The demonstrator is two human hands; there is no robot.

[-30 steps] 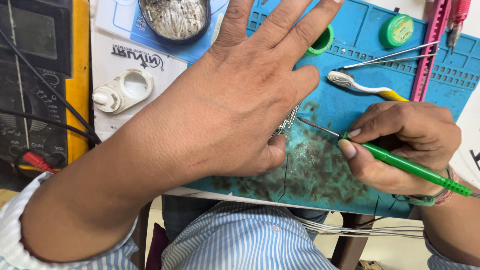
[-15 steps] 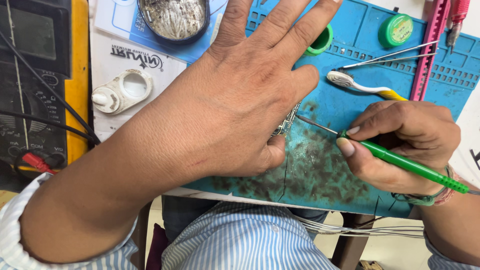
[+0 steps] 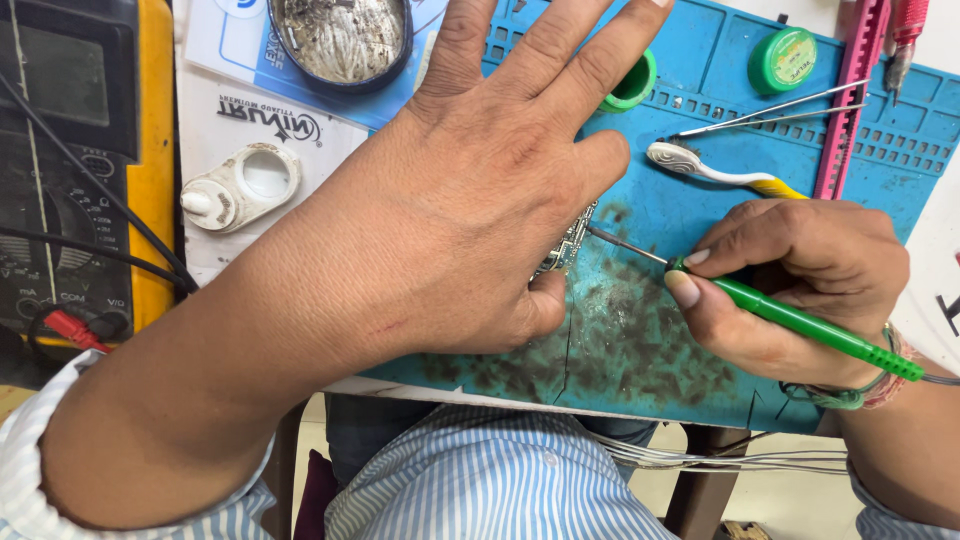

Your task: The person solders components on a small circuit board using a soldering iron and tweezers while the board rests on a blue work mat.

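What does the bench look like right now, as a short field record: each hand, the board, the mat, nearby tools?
left hand: flat over small green circuit board, mostly hiding it
right hand: grips green-handled soldering iron, tip at board edge
surface: stained blue silicone work mat
nearby: white-and-yellow toothbrush, metal tweezers, yellow multimeter, round tin

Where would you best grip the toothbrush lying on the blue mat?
Take the toothbrush by its white mid-handle, coming from above. It lies flat, bristle head to the left, and its yellow end runs under the right hand, so only the middle is free, I judge.
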